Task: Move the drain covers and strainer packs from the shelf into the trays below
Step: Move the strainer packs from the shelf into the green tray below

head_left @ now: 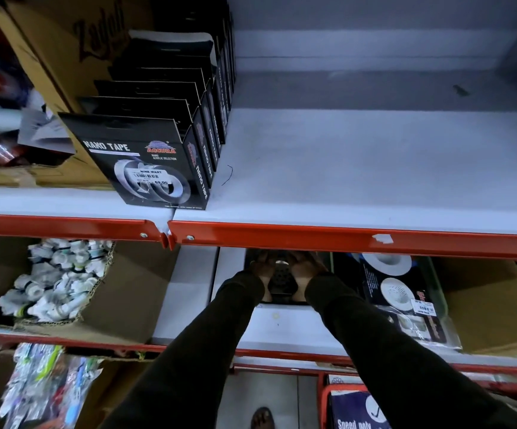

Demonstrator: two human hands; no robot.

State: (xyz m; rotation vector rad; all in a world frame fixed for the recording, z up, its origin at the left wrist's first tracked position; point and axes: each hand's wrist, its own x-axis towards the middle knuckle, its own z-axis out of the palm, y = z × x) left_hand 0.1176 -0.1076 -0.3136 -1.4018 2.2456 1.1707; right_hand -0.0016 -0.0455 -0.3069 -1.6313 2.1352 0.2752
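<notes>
Grey upper shelf (359,168) carries nano tape boxes (145,162) at left.

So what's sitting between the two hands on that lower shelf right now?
In the head view, a round perforated metal drain cover on dark packaging lies between the left hand and right hand. Whether either grips it is unclear.

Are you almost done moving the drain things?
Nearly, it seems. The upper shelf beside the nano tape boxes is bare. Both hands, left hand and right hand, grip a round drain cover on the shelf below, beside the strainer pack. Setting it down remains.
</notes>
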